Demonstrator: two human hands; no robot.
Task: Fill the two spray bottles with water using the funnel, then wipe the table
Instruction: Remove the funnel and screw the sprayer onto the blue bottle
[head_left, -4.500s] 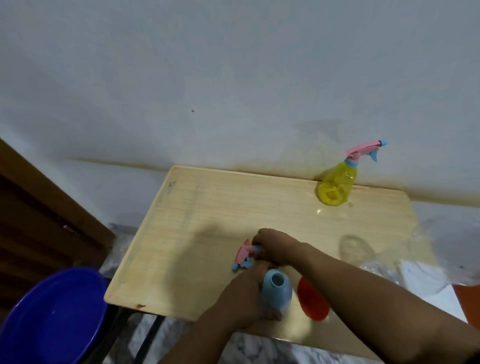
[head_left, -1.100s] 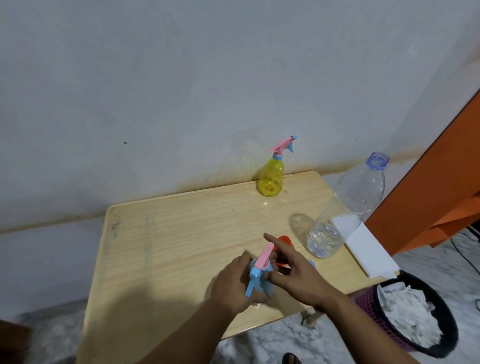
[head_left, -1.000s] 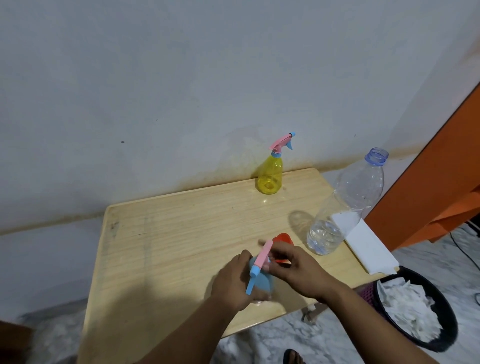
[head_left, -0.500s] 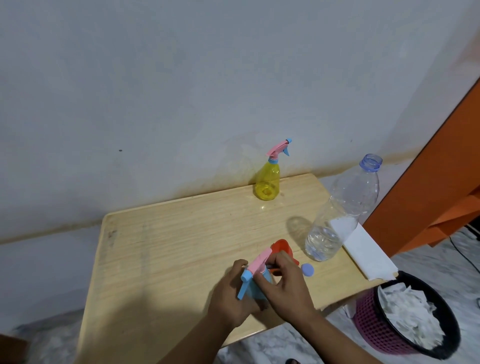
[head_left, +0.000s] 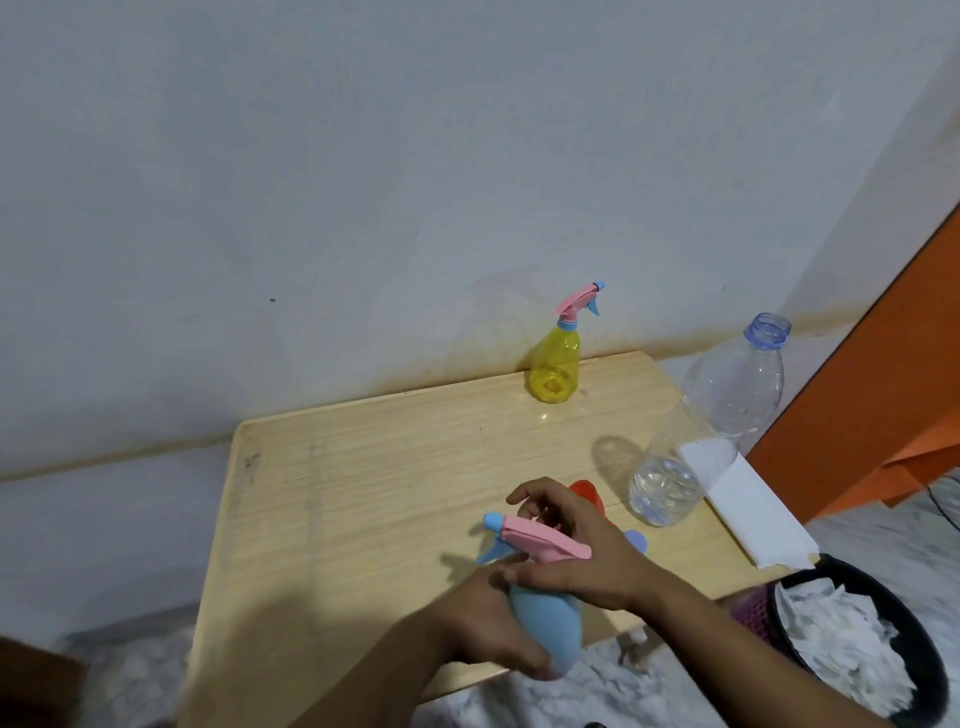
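Note:
I hold a blue spray bottle (head_left: 549, 626) over the near edge of the wooden table (head_left: 363, 488), tilted toward me. My left hand (head_left: 493, 623) grips its body from the left. My right hand (head_left: 582, 551) is closed around its neck, just under the pink spray head (head_left: 540, 538), whose blue nozzle points left. The red funnel (head_left: 584, 491) lies on the table behind my right hand, mostly hidden. A yellow spray bottle (head_left: 557, 371) with a pink head stands upright at the far edge by the wall.
A large clear water bottle (head_left: 706, 441), uncapped and about a quarter full, stands at the table's right side; its blue cap (head_left: 638, 540) lies near my right hand. A white folded cloth (head_left: 748, 514) rests on the right edge. A black bin (head_left: 852, 649) with crumpled paper stands below right.
The blue bottle has risen off the table and tilted toward me. My right hand has closed around the neck under the spray head, which now sits on the bottle.

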